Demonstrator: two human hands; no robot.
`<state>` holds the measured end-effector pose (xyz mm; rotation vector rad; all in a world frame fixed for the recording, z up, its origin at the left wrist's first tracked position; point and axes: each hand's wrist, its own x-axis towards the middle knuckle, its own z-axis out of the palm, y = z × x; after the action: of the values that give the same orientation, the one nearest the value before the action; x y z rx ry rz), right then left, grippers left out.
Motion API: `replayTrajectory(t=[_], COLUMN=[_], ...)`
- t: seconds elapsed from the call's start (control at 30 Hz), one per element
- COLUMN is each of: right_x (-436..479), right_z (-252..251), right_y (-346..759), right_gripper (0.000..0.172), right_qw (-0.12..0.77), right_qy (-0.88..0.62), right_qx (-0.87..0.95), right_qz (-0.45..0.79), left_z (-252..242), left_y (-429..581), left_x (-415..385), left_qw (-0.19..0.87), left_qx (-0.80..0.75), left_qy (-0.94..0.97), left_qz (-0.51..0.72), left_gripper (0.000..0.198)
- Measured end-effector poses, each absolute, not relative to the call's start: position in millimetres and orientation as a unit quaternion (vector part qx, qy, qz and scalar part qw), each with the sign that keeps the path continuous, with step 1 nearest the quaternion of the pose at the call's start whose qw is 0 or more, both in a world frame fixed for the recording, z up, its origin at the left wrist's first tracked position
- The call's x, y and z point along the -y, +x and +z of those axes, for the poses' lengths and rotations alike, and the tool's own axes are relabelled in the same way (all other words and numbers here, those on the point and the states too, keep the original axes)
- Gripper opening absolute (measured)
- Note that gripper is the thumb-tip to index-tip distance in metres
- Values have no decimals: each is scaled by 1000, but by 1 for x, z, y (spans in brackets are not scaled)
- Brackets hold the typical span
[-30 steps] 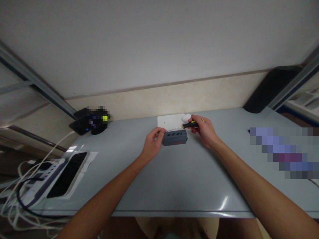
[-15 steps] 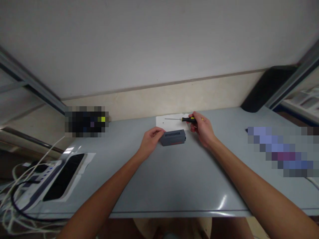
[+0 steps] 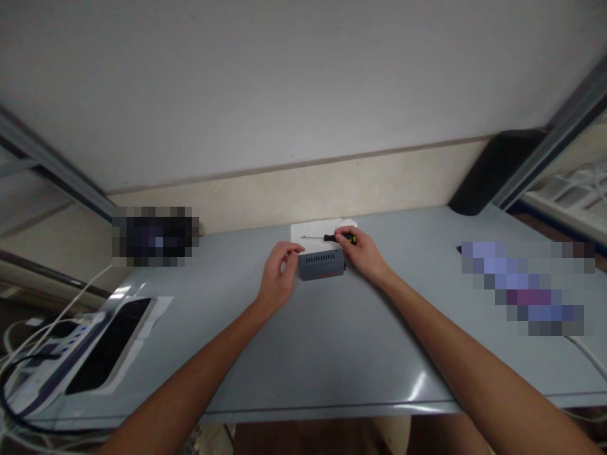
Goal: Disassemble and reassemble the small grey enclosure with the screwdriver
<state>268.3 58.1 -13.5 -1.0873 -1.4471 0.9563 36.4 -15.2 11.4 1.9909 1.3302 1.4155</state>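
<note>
A dark grey vented box (image 3: 321, 265) with red marking on its front stands on the grey table. My left hand (image 3: 279, 275) is at its left end, thumb and forefinger apart, with nothing visible between them; whether the thumb touches the box I cannot tell. In the fingers of my right hand (image 3: 365, 256) is a black and yellow screwdriver (image 3: 331, 238), held nearly level behind the box. Its thin shaft points left over a white sheet (image 3: 303, 228), its tip close to a small dark speck, too small to name.
At the left lie a black-screened phone (image 3: 111, 344) on a white wrap and a power strip (image 3: 71, 357) with tangled cables. A blurred-out dark object (image 3: 156, 237) stands back left, another blurred item (image 3: 521, 287) lies right. A black cylinder (image 3: 493, 170) leans in the back right corner.
My right hand has brought the screwdriver left and lower, its tip now by the dark speck on the sheet. My left fingers have parted somewhat at the box's end. The view has shifted slightly.
</note>
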Motion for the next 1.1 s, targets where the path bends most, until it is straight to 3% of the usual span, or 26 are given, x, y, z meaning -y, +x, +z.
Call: replayTrajectory(t=[0.1, 0.23, 0.5, 0.67, 0.9, 1.1], right_x=[-60, -61, -60, -56, -58, -60], right_z=[-16, -16, -15, -6, 10, 21], right_y=[268, 269, 268, 274, 288, 301], right_gripper=[36, 35, 31, 42, 52, 45], right_qw=[529, 539, 544, 541, 621, 629], right_qy=[-457, -465, -455, -501, -441, -452], right_qx=[607, 596, 605, 538, 399, 362], right_qz=[378, 370, 362, 408, 511, 518], left_z=[13, 14, 12, 14, 15, 13], left_y=[40, 45, 46, 44, 44, 44], left_x=[22, 27, 22, 22, 22, 23], left_qw=[53, -16, -32, -55, -51, -87], left_qx=[-438, -411, -390, -389, -392, -382], left_qy=[770, 824, 856, 851, 847, 836], left_qz=[461, 390, 338, 347, 355, 384], left_gripper=[29, 37, 38, 36, 35, 30])
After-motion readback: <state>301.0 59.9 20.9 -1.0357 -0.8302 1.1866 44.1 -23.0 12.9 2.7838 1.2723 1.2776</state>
